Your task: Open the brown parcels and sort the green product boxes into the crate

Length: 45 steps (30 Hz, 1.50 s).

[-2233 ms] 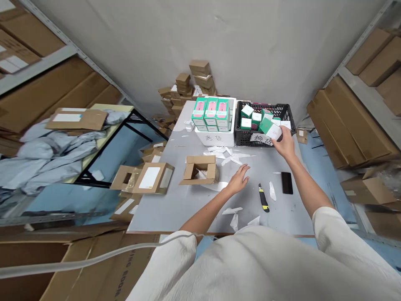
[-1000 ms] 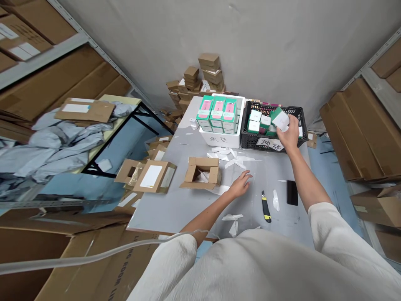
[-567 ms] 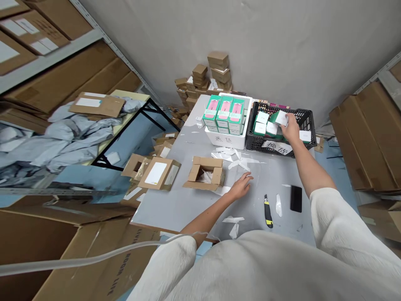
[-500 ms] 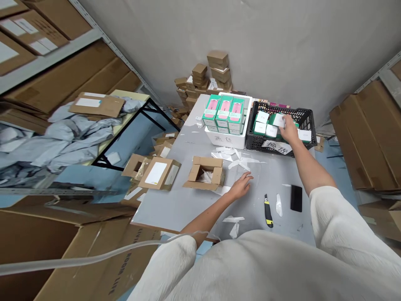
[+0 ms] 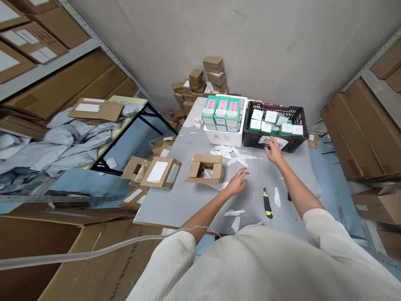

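Observation:
My right hand (image 5: 274, 151) is in front of the black plastic crate (image 5: 291, 144), empty, with its fingers apart near the crate's paper label. Inside the crate stand several small green-and-white boxes (image 5: 271, 116). My left hand (image 5: 237, 182) hovers low over the grey table, fingers apart, holding nothing. It is close to white paper strips (image 5: 239, 159) and right of an open cardboard box (image 5: 191, 169) with crumpled white material in it. Left of the crate, a white bin (image 5: 221, 137) holds green boxes with pink fronts (image 5: 222, 107).
A black-and-yellow utility knife (image 5: 267, 203) and a white scrap (image 5: 277, 197) lie on the table (image 5: 194, 205). My right forearm mostly hides a dark phone (image 5: 289, 195). At the left edge sits a carton with a white label (image 5: 157, 171). Grey mailer bags (image 5: 78, 138) cover the side table.
My right hand has let go of a small box in the black crate and drawn back toward me, below the crate's rim. My left hand has barely moved.

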Tool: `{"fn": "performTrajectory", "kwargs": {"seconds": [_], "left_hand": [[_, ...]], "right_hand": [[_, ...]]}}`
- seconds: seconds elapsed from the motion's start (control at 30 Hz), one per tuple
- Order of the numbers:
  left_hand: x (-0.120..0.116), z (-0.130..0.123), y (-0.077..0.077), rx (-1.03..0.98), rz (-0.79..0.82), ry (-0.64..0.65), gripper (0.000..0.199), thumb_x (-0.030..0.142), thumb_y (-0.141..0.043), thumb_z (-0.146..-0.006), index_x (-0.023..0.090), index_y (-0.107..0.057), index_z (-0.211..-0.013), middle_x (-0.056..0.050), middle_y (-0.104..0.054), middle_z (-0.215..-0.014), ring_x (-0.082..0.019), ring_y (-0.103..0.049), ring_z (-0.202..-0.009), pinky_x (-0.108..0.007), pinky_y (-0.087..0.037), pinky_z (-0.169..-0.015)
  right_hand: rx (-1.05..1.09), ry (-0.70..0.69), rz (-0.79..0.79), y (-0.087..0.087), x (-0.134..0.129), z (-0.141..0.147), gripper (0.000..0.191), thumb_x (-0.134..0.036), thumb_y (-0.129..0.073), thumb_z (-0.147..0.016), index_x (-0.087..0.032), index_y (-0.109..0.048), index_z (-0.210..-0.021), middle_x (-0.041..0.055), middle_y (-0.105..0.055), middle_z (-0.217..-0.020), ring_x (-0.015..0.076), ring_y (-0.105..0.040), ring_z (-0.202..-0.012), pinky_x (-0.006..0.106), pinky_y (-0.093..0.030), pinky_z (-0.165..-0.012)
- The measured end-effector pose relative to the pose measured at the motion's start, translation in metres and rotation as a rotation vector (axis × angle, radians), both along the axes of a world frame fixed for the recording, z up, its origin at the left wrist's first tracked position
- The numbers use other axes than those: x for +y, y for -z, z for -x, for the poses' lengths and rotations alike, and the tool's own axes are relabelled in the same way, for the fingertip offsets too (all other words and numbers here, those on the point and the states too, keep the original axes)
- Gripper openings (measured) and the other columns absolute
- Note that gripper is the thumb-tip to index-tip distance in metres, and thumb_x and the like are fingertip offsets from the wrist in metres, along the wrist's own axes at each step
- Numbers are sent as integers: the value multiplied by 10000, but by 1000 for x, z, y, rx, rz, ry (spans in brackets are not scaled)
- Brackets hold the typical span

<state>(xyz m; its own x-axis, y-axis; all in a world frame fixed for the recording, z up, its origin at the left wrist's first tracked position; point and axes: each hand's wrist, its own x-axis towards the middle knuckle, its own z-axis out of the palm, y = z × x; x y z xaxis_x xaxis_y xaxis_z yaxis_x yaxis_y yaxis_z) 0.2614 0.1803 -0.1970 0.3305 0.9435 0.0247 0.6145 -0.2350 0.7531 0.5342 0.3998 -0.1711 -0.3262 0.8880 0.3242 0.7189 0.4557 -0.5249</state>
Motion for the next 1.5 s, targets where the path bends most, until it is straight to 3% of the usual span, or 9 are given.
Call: {"fn": "performTrajectory", "kwargs": {"seconds": [0.2, 0.43, 0.6, 0.73, 0.9, 1.0, 1.13, 1.3, 1.5], "left_hand": [[-22, 32, -2, 8, -60, -88, 453, 198, -516, -1028, 264, -602, -1467, -118, -440, -1693, -299, -514, -1525, -495, -504, -1228], [-50, 103, 3, 98, -64, -226, 745, 106, -544, -882, 228, -475, -1614, -153, -423, -1716, -343, -409, -1595, -568, -379, -1300], [-65, 165, 7, 196, -27, -334, 909, 84, -614, -789, 244, -403, -1659, -187, -375, -1753, -382, -309, -1656, -653, -240, -1331], [-71, 221, 17, 213, 36, -406, 770, 88, -697, -759, 251, -547, -1496, -215, -352, -1755, -427, -250, -1674, -727, -191, -1313], [-61, 268, 32, 36, 223, -489, 369, 292, -704, -926, 217, -629, -1280, -236, -472, -1666, -411, -475, -1554, -614, -408, -1245], [-52, 273, 38, -116, 334, -519, 395, 366, -620, -1020, 196, -574, -1374, -214, -627, -1517, -317, -685, -1328, -483, -512, -1156], [-44, 266, 42, -118, 448, -548, 421, 324, -589, -1031, 170, -566, -1422, -212, -717, -1415, -322, -728, -1258, -453, -536, -1109], [-50, 255, 45, -111, 380, -498, 369, 252, -538, -1020, 211, -662, -1365, -147, -774, -1328, -342, -716, -1281, -486, -551, -1121], [-59, 246, 28, -198, 183, -593, 546, 299, -521, -1048, 237, -537, -1590, -143, -686, -1488, -319, -653, -1377, -503, -501, -1204]], "right_hand": [[55, -102, 142, 31, -74, 47, 483, -340, -566, -998, -239, -667, -1460, 151, -508, -1655, 343, -512, -1524, 557, -435, -1283], [68, -286, 388, 53, -144, 124, 433, -253, -613, -958, -247, -696, -1382, 126, -695, -1396, 263, -732, -1135, 476, -590, -1084], [105, -300, 573, 55, -185, 178, 698, -247, -793, -815, -262, -638, -1495, 146, -641, -1505, 277, -738, -1123, 486, -618, -1027], [177, -221, 683, 51, -205, 212, 923, -278, -898, -684, -299, -600, -1557, 158, -565, -1589, 338, -720, -1199, 527, -640, -994], [317, 11, 662, 55, -219, 236, 599, -451, -883, -752, -288, -715, -1304, 122, -671, -1432, 319, -736, -1160, 528, -635, -1021], [362, 205, 624, 60, -222, 242, 517, -556, -794, -810, -266, -671, -1220, 111, -730, -1319, 279, -757, -1032, 524, -640, -992], [332, 361, 673, 63, -223, 247, 582, -603, -726, -796, -228, -647, -1234, 95, -775, -1153, 251, -760, -935, 474, -660, -890], [351, 341, 693, 61, -225, 250, 466, -608, -675, -801, -219, -723, -1054, 88, -798, -1015, 261, -763, -797, 473, -661, -827], [397, 242, 496, 38, -216, 254, 497, -610, -635, -838, -213, -772, -1104, 107, -829, -1047, 317, -781, -881, 503, -636, -928]]}}
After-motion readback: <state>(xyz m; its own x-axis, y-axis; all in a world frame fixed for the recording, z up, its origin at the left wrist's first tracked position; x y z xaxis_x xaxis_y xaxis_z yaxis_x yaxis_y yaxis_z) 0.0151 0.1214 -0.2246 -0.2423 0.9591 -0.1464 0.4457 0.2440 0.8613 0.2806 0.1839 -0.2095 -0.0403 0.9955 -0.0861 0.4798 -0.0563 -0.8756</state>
